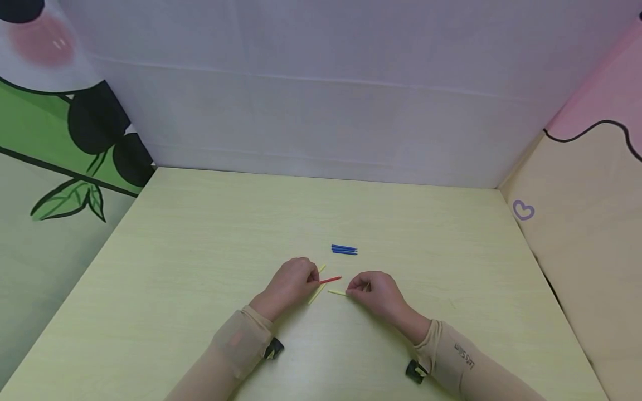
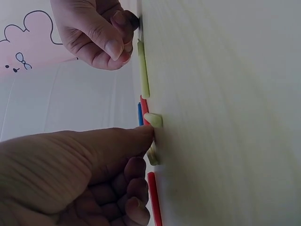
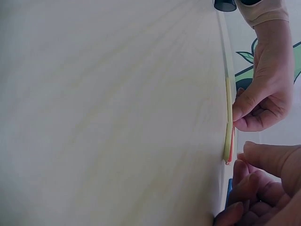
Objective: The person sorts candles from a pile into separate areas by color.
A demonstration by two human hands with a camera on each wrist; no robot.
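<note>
Fingertips of my left hand (image 1: 296, 278) pinch a slim red stick (image 1: 331, 279) at its left end, low over the table. Two pale yellow sticks lie by those fingertips: one (image 1: 316, 294) slants toward me, the other (image 1: 322, 268) pokes out beyond the hand. More red (image 2: 154, 200) shows past the curled fingers in the left wrist view. My right hand (image 1: 376, 292), fingers bent, hovers just above the right end of another yellow stick (image 1: 337, 292). In the right wrist view, its thumb and index tips stand a little off that stick (image 3: 228, 148), with nothing visible between them.
Several blue sticks (image 1: 344, 250) lie side by side farther back on the pale wooden table (image 1: 200, 234). A white panel (image 1: 321, 128) rises along the back edge, with printed panels at both sides. Small black devices (image 1: 273, 348) are strapped at both wrists.
</note>
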